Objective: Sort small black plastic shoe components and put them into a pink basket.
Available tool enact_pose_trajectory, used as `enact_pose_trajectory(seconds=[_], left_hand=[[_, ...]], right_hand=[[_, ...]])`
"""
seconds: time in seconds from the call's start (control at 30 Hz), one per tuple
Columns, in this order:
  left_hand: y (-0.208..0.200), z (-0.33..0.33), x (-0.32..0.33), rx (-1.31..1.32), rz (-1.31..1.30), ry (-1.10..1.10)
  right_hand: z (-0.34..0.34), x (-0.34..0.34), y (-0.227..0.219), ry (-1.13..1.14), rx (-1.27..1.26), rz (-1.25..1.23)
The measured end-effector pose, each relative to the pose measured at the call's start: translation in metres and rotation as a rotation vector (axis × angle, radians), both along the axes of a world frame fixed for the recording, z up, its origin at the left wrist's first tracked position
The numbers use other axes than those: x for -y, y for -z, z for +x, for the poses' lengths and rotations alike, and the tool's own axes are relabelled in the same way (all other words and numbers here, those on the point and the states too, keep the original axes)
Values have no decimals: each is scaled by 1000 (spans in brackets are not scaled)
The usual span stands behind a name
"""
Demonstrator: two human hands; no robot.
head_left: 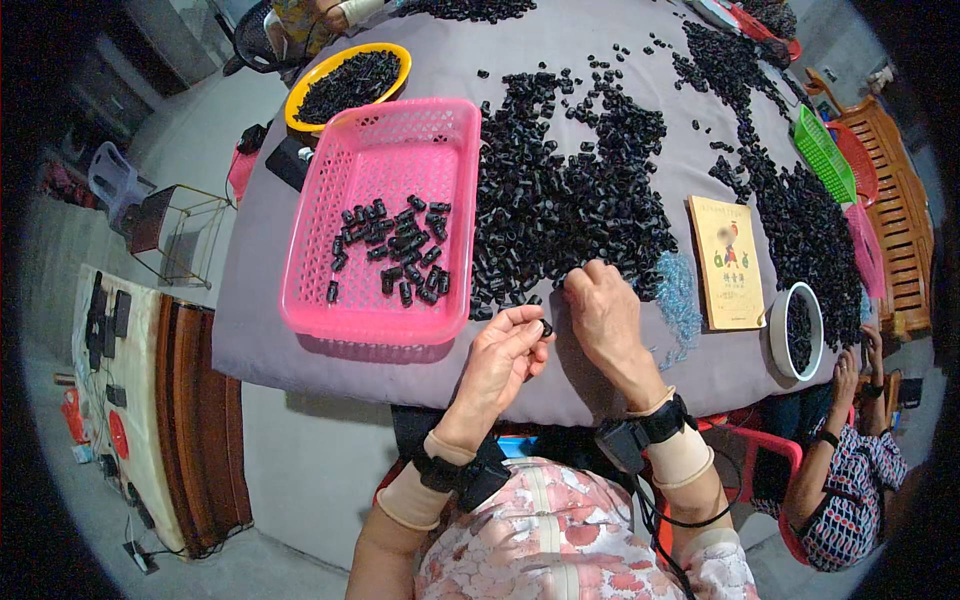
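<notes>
My left hand is raised just over the table's near edge, pinching a small black plastic piece between thumb and fingertips. My right hand rests palm down on the grey tablecloth, fingers curled at the near edge of a big heap of small black plastic pieces. Whether it holds a piece is hidden. Left of the hands stands a pink mesh basket with several black pieces in it.
A yellow bowl of black pieces sits at the far left. A tan booklet, a white bowl, a clump of pale blue bits and green and red baskets lie right. Another person sits at the right corner.
</notes>
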State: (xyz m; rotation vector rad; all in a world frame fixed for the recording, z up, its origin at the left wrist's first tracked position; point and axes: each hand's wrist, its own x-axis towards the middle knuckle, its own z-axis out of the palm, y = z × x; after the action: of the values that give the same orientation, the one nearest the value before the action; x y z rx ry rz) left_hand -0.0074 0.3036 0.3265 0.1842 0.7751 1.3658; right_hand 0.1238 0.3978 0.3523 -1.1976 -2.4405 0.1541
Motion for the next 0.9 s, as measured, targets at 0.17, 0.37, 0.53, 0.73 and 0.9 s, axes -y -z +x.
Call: enact_pose_trajectory(seconds=[0.17, 0.37, 0.53, 0.73, 0.9], left_hand=[[-2, 0, 0, 17, 3, 18], [1, 1, -1, 9, 32, -4], [2, 1, 0, 17, 43, -13], [3, 4, 0, -15, 35, -22], [4, 3, 1, -10, 60, -36]], right_hand=[[-2, 3, 3, -62, 5, 37], [5, 5, 3, -103, -84, -22], [6, 8, 5, -114, -34, -55], [12, 22, -15, -58, -481, -355], [15, 34, -14, -5, -906, -870]])
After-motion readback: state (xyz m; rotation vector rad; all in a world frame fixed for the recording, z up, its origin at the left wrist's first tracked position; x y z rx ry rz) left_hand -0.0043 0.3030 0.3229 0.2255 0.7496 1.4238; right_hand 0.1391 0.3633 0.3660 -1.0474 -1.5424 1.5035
